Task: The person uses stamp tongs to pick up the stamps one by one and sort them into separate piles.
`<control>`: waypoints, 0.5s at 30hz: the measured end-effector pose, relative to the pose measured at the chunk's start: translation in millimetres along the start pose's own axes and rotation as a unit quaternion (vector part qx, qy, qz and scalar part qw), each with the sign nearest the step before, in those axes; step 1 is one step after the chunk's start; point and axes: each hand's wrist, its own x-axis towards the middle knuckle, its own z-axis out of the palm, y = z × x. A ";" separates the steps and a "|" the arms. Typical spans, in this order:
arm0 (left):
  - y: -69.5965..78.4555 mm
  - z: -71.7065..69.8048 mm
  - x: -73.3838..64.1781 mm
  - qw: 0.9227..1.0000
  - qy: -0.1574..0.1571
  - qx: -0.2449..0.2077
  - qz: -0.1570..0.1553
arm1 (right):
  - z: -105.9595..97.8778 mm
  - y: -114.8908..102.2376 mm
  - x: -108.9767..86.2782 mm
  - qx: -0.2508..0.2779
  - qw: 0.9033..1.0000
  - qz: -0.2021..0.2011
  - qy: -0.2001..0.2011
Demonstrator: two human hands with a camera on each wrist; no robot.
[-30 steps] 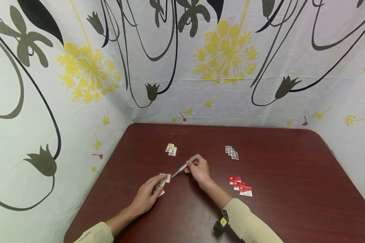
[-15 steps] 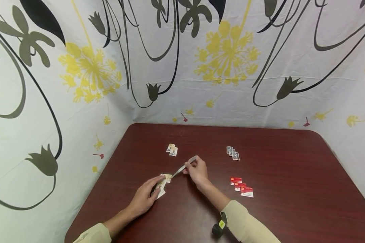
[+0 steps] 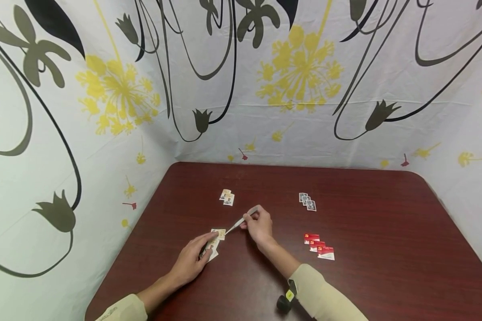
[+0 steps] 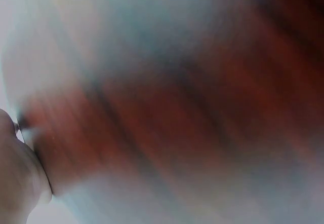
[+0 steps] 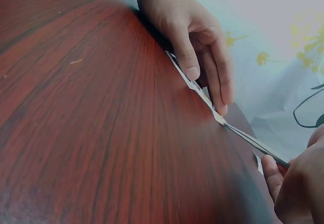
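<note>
Several small pale stamps [image 3: 213, 244] lie overlapping in a slanted row at the left middle of the table. My left hand [image 3: 189, 257] rests over their left side with its fingers extended, covering part of them. Between thumb and fingers of my right hand [image 3: 259, 225] is a pair of metal tweezers [image 3: 238, 223], slanting down to the left. Their tips meet the right edge of the top stamp. From the right wrist view, the tweezers [image 5: 253, 142] reach the stamps' near end, and the left thumb and fingertips hold the row down. The left wrist view is mostly blurred.
Two pale stamps [image 3: 228, 199] overlap at the back left. Grey stamps [image 3: 306, 201] lie fanned at the back right, with red-and-white stamps [image 3: 324, 253] nearer the front. A patterned cloth [image 3: 249, 133] hangs behind the dark red table [image 3: 365, 214]. A black device [image 3: 284, 303] sits at the right wrist.
My right hand and the tweezers have shifted slightly left, their tips now at the stamp's edge. The left hand stays over the row, with a little more of the stamps showing.
</note>
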 end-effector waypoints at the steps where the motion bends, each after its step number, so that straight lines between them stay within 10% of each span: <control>1: -0.2 0.0 0.0 1.000 0.001 -0.001 0.001 | 0.4 0.1 0.6 0.001 1.000 -0.002 0.002; 15: -0.6 0.5 1.0 1.000 0.013 -0.004 0.020 | 8.8 -4.4 8.4 0.022 0.999 -0.001 0.046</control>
